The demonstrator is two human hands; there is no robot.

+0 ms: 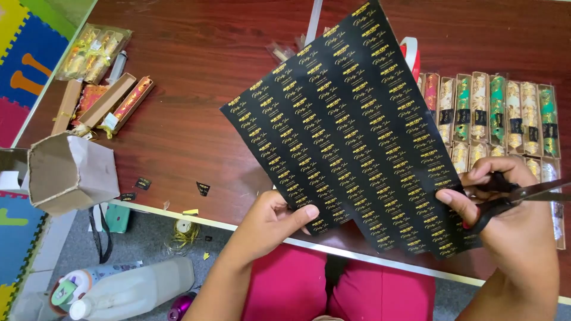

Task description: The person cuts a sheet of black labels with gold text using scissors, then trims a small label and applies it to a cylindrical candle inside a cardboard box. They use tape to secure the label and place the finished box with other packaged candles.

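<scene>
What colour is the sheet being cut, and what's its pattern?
The sheet is black, covered in rows of small gold labels; the head view shows it.

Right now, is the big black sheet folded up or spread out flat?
Spread out flat: the black sheet shows all its rows of gold labels unfolded, held at its bottom edge by the left hand while the right hand holds scissors.

The scissors' blades are cut off at the three o'clock edge. Part of the row of packed boxes is hidden behind the black label sheet. The bottle at seven o'clock is cropped by the lower edge. The sheet's print is too small to be made out.
</scene>
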